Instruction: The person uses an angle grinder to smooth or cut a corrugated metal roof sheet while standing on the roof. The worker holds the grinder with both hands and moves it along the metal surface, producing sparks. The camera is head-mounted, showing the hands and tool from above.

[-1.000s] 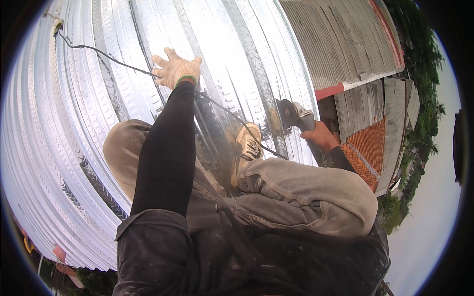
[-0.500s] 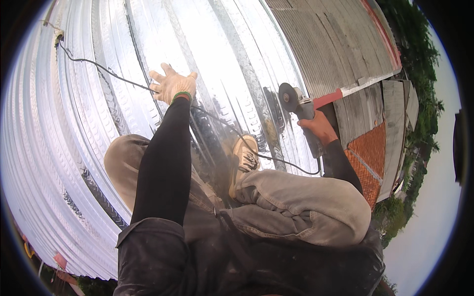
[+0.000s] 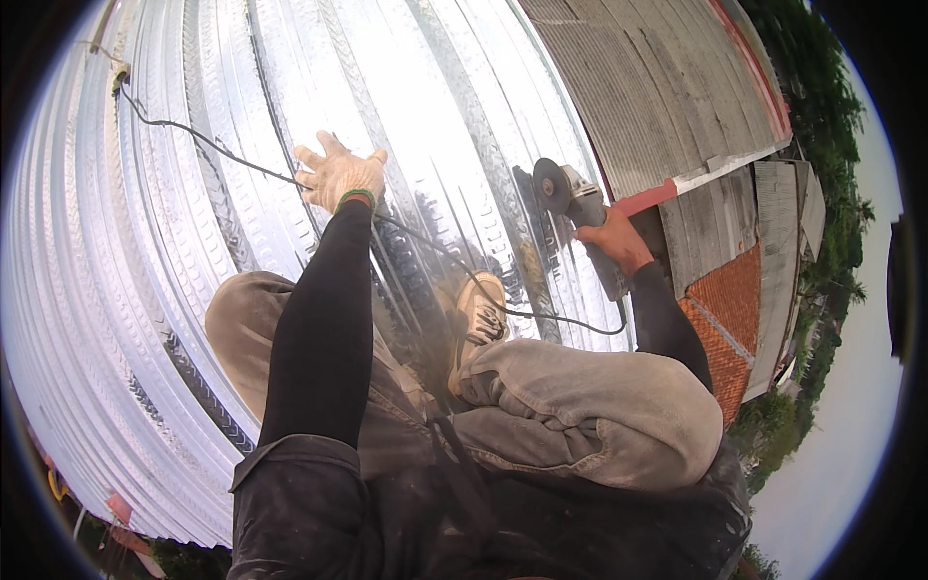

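Note:
My bare right hand (image 3: 617, 240) grips an angle grinder (image 3: 588, 209) by its body. The grinder's dark disc (image 3: 552, 186) points away to the upper left, over the ribbed metal roofing (image 3: 406, 116) near its right edge. In a pale work glove with a green cuff, my left hand (image 3: 340, 178) lies spread on the shiny sheet, fingers apart. A black power cord (image 3: 454, 257) leads from the grinder's rear, passes by my left wrist and runs on to the far left. Whether the disc touches the metal I cannot tell.
My shoe (image 3: 480, 307) and bent knees rest on the sheets. A cord connector (image 3: 120, 73) lies at the far left. Beyond the right edge are older grey corrugated roofs (image 3: 648, 87), a red and white beam (image 3: 677, 187), orange tiles (image 3: 727, 309) and trees (image 3: 822, 106).
My right hand has shifted the grinder slightly to the left, and its disc has moved left with it. My left hand stays spread in about the same spot.

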A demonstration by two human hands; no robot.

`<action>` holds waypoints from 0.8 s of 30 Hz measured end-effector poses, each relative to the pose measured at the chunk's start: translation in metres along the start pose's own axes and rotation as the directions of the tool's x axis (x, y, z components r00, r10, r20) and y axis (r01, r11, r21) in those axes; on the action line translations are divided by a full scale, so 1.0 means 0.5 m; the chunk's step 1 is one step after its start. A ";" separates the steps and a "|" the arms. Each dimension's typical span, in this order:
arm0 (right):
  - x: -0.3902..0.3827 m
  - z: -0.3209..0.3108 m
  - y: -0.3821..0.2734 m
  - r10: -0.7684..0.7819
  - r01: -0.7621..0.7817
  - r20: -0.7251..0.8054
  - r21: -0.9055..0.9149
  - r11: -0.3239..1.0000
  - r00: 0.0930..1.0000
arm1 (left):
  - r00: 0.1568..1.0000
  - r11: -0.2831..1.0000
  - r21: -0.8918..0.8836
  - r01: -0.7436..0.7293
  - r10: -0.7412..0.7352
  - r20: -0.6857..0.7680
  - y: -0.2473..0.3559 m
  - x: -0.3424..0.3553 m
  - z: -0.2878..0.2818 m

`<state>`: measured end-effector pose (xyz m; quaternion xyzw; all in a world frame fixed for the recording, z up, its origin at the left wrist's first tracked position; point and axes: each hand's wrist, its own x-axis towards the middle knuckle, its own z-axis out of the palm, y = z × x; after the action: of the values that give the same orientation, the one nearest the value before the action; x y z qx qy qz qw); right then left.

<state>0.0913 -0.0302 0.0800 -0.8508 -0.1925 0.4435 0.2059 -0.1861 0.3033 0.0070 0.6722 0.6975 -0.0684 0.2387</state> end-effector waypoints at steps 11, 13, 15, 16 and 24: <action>0.005 0.006 -0.001 -0.003 0.003 0.012 -0.030 1.000 1.000 | 1.000 1.000 0.004 0.007 -0.007 -0.006 0.002 -0.002 -0.001; 0.009 0.006 -0.001 -0.004 0.004 0.017 -0.029 1.000 1.000 | 1.000 1.000 0.000 0.006 -0.006 -0.013 0.003 -0.002 -0.002; 0.022 0.006 0.012 0.003 -0.002 0.023 -0.037 0.999 1.000 | 1.000 1.000 -0.005 0.005 -0.005 -0.021 0.004 -0.004 -0.003; 0.025 0.007 0.016 0.004 -0.004 0.016 -0.027 1.000 1.000 | 1.000 1.000 -0.014 0.011 -0.011 -0.013 0.007 -0.006 -0.005; 0.031 0.013 0.015 -0.038 0.038 0.000 -0.043 0.998 0.999 | 0.999 0.999 -0.027 0.037 -0.036 0.015 0.012 -0.007 -0.013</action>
<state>0.0953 -0.0273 0.0624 -0.8513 -0.2179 0.4351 0.1962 -0.1820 0.3033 0.0155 0.6555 0.7088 -0.0680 0.2517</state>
